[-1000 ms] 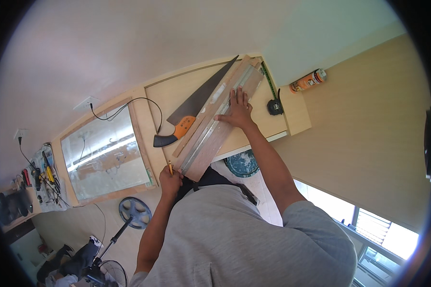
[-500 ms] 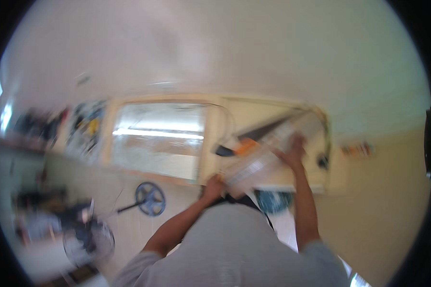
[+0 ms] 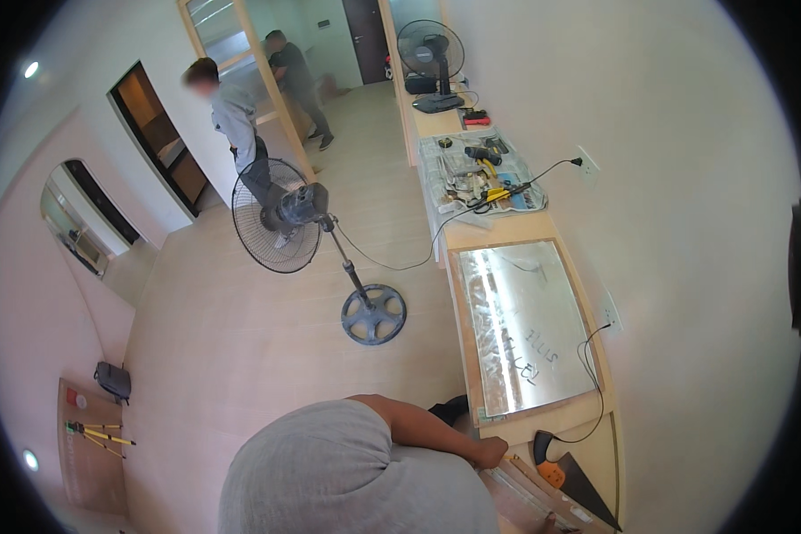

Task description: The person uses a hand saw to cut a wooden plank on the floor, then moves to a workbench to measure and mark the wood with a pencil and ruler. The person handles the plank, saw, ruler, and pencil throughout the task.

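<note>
My left hand [image 3: 489, 452] is closed at the corner of a long, flat, brownish cardboard package [image 3: 521, 498] at the lower edge of the view. Only a small part of my right hand [image 3: 550, 521] shows, against the package's face; its fingers are mostly hidden. A handsaw [image 3: 552, 472] with an orange and black handle lies on the wooden counter beside the package, its dark blade pointing toward the lower right. Farther along the counter lies a framed mirror sheet [image 3: 525, 329] with dark handwriting on it.
A standing fan [image 3: 303, 209] is on the floor at centre left. Several tools lie on a newspaper-like sheet [image 3: 436, 156] at the counter's far part, before a second fan [image 3: 432, 62]. Two people [image 3: 233, 116] are in the background. A yellow tripod [image 3: 102, 434] is far left.
My view has swung left, bringing the floor, standing fan and two people into sight. The package and my hands now sit at the lower edge, with my right hand mostly out of sight.
</note>
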A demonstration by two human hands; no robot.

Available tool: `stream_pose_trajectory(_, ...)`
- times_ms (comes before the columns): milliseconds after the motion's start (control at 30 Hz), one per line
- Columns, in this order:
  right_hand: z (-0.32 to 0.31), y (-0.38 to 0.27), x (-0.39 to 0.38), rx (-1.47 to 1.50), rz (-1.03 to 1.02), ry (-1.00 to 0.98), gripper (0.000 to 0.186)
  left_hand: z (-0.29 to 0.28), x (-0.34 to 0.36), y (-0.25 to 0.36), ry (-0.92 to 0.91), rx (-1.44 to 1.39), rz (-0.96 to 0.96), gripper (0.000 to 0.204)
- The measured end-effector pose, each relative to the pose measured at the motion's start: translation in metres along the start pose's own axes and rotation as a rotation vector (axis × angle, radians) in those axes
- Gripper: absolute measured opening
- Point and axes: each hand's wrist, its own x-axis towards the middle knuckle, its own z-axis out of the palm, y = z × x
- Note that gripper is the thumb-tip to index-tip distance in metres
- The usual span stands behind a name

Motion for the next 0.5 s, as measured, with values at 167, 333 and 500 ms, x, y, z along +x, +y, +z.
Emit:
stream_pose_trajectory(167, -0.008, -0.011, -0.005, -0.026, 0.053, 0.016, 0.133, 0.01, 0.004, -0.002, 0.096, -0.038, 0.003, 0.02)
stream_pose_trajectory(333, 0.002, -0.007, -0.005, 0.03, -0.015, 0.165, 0.103, 0.012, 0.006, -0.006, 0.11, -0.022, 0.033, 0.022)
stream_pose_trajectory(500, 0.009, -0.002, -0.005, 0.107, -0.022, 0.165, 0.089, 0.017, 0.014, -0.011, -0.005, 0.023, -0.023, 0.022)
